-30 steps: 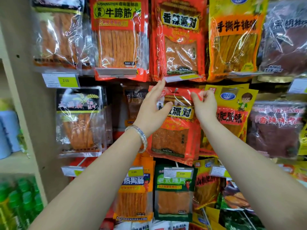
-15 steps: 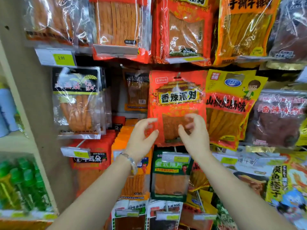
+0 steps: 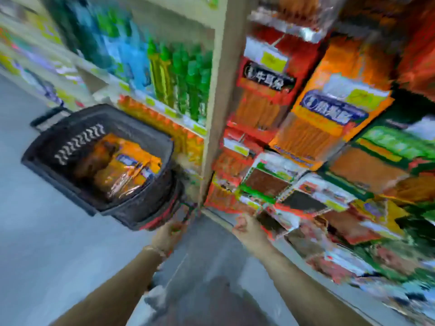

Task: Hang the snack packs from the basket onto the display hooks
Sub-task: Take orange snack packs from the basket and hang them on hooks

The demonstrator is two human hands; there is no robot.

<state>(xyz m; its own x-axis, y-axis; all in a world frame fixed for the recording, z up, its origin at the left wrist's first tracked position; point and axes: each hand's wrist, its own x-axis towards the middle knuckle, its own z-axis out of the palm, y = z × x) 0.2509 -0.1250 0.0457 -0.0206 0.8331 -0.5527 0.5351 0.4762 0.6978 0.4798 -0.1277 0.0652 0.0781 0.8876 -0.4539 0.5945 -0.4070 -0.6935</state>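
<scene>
1. Basket [image 3: 80, 142] sits left of the display [image 3: 294, 137], with orange packs [image 3: 127, 165] inside.
2. Left hand [image 3: 169, 231] is at the basket's near edge. Grip can't be told, too blurred.
3. Right hand [image 3: 242, 225] is low by the display. Can't tell if it is clenched.

Basket [image 3: 70, 137]: black plastic, open-topped, pale wavy slots in its far wall, dark handle at its left end; it sits low beside the shelving, left of the beige upright [image 3: 216, 114]. Snack packs in basket [image 3: 131, 165]: several, orange and yellow with a blue label patch and glossy film, lying flat and overlapping; a brownish one lies at the left of the heap. Hung packs, right of the upright: red pack with black band [image 3: 266, 100], orange pack with blue label [image 3: 329, 118], green pack [image 3: 388, 149], all in front rows. Display hooks [image 3: 277, 41]: thin wire, mostly hidden behind packs; detail lost to blur.
</scene>
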